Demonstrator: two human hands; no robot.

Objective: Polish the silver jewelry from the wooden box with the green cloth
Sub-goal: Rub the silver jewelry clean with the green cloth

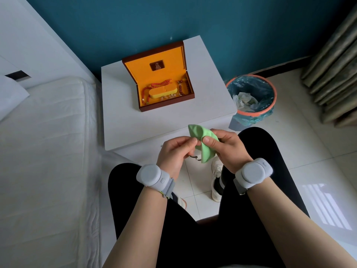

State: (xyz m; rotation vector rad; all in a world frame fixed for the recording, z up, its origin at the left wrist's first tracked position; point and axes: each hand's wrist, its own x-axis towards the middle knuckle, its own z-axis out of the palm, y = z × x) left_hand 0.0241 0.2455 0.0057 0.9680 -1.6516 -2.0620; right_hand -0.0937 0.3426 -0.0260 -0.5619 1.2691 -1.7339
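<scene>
A brown wooden box (166,103) with an orange lining stands open on the white bedside table (135,122). Red and pale bead strings lie around an orange cushion inside it. In front of the table's near edge, my left hand (175,151) pinches a thin silver piece of jewelry (193,157), part of which hangs below my fingers. My right hand (227,147) grips the green cloth (204,144) and presses it with the thumb against the jewelry where the two hands meet. Most of the jewelry is hidden by fingers and cloth.
A white bed (48,151) runs along the left. An orange-rimmed waste bin (253,99) with a blue liner stands right of the table. Curtains (336,74) hang at the far right. My knees in black trousers and a white shoe (216,180) are below the hands.
</scene>
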